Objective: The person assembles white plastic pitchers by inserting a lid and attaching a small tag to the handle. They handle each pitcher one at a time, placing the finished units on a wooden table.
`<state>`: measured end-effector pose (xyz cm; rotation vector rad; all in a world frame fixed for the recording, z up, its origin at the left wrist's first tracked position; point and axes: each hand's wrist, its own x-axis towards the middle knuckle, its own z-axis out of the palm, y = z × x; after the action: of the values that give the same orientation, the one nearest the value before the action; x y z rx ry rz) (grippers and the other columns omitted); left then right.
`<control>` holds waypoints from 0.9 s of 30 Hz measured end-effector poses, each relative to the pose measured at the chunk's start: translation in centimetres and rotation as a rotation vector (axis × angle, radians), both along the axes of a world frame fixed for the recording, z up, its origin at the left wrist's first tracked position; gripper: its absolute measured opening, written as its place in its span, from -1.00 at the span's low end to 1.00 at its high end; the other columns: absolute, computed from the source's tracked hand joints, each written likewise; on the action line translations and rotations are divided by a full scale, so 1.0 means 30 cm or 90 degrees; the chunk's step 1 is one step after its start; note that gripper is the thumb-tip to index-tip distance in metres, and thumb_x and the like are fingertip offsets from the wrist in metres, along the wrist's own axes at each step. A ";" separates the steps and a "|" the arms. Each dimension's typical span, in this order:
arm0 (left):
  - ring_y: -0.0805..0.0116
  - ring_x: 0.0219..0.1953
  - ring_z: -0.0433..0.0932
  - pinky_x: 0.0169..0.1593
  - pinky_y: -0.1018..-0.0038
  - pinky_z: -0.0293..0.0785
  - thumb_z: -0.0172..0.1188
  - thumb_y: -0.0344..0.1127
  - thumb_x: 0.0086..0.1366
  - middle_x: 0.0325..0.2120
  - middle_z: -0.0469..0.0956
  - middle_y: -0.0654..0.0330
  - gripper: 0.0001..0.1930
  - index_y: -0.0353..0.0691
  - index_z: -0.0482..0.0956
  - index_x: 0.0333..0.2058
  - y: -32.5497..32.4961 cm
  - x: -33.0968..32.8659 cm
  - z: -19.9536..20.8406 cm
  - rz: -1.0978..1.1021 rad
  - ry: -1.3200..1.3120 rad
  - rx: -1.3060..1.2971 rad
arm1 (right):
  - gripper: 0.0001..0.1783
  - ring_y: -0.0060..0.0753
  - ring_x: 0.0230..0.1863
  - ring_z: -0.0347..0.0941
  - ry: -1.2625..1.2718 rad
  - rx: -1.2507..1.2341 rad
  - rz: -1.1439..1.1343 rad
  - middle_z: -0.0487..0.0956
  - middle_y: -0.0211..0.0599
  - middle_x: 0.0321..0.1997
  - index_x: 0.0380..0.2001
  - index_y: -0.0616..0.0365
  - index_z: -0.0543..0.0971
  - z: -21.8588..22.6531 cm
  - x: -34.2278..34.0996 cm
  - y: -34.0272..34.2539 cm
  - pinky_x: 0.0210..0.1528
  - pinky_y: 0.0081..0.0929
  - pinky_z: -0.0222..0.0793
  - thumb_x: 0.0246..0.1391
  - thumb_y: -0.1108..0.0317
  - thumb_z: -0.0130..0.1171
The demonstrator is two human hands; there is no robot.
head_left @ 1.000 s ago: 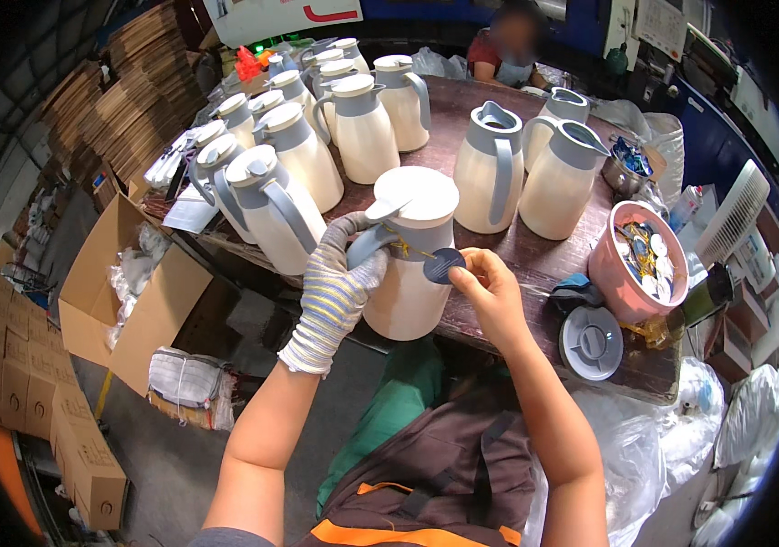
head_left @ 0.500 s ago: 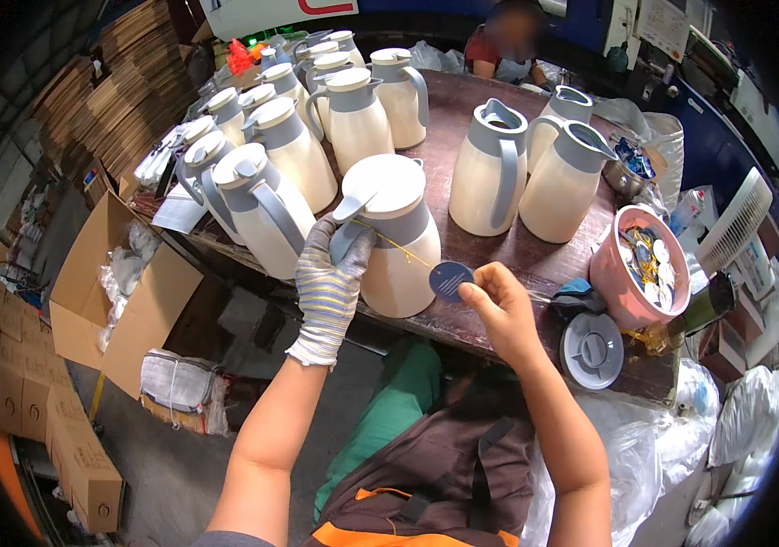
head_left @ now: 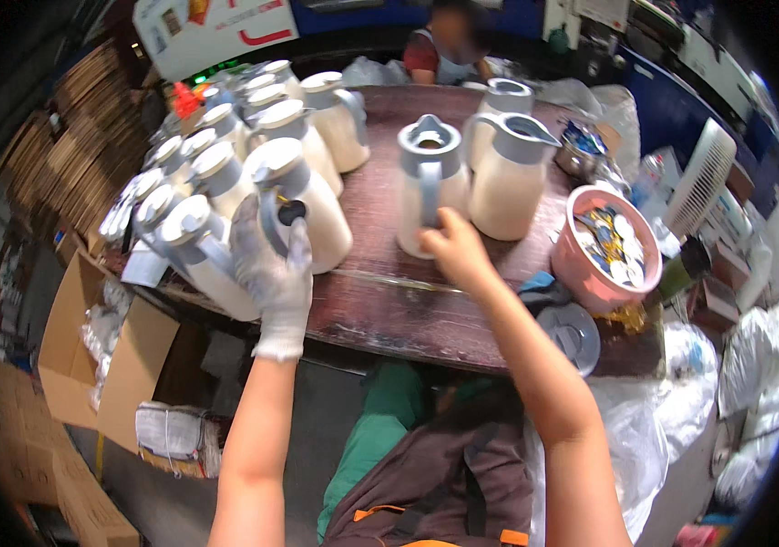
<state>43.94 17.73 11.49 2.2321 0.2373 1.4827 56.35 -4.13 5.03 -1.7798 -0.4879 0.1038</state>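
My left hand [head_left: 273, 278], in a pale knitted glove, is at the grey handle of a cream jug [head_left: 318, 223] with a white lid. The fingers are around the handle and the thumb points up. A dark round tag [head_left: 292, 212] hangs against this jug near the handle. My bare right hand [head_left: 460, 251] is by the lower handle of a lidless cream jug [head_left: 412, 214], thumb and forefinger apart; whether they touch it I cannot tell. Two more lidless jugs [head_left: 508, 196] stand just right of it.
Several lidded jugs [head_left: 225, 178] crowd the table's left side. A pink bucket [head_left: 594, 283] of tags and a grey lid [head_left: 572, 337] are at the right. An open carton [head_left: 139, 351] stands beside the table at left. Across the table is another person [head_left: 421, 59].
The lidded jug has moved left and away to the group with my left hand. My right hand has let go of the tag and is now by the lidless jug. The view has shifted.
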 end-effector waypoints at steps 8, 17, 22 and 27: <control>0.64 -0.63 0.38 -0.56 0.65 0.31 0.26 -0.35 0.23 -0.58 0.48 0.38 -0.77 -0.24 0.54 -0.15 -0.264 -0.201 -0.082 -0.429 0.102 -0.634 | -0.66 -0.29 -0.14 0.55 -0.049 -0.008 0.137 0.57 -0.13 -0.11 -0.03 0.24 0.50 0.062 -0.588 -0.194 -0.03 -0.35 0.43 0.16 0.31 0.15; 0.74 -0.78 0.21 -0.71 0.72 0.04 0.32 -0.30 0.14 -0.69 0.43 0.43 -0.74 -0.28 0.56 -0.23 -0.292 -0.494 0.041 -0.428 0.335 -0.644 | -0.73 -0.54 -0.31 0.56 0.426 -0.032 -0.108 0.62 -0.36 -0.30 -0.20 0.19 0.59 -0.160 -0.701 -0.860 -0.34 -0.56 0.46 0.22 0.21 0.12; 0.59 -0.35 0.49 -0.20 0.62 0.43 0.37 -0.41 0.08 -0.41 0.58 0.32 -0.75 -0.30 0.60 -0.24 -0.359 -0.534 -0.097 -0.422 0.465 -0.608 | -0.62 -0.41 -0.29 0.60 0.628 -0.383 0.044 0.65 -0.18 -0.21 -0.18 0.28 0.59 -0.561 -0.852 -1.115 -0.26 -0.44 0.51 0.10 0.17 0.15; 0.57 -0.31 0.51 -0.15 0.58 0.45 0.37 -0.46 0.07 -0.39 0.60 0.30 -0.75 -0.30 0.60 -0.24 -0.381 -0.535 -0.167 -0.460 0.533 -0.573 | -0.56 -0.05 -0.13 0.60 0.492 -0.788 -0.512 0.64 0.00 -0.15 -0.18 0.24 0.62 -0.919 -1.114 -1.637 -0.09 -0.26 0.50 0.01 0.10 0.14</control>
<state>27.87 6.29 6.49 1.7141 0.2379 -0.0318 22.93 -53.25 -22.54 -2.7307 1.0956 0.5846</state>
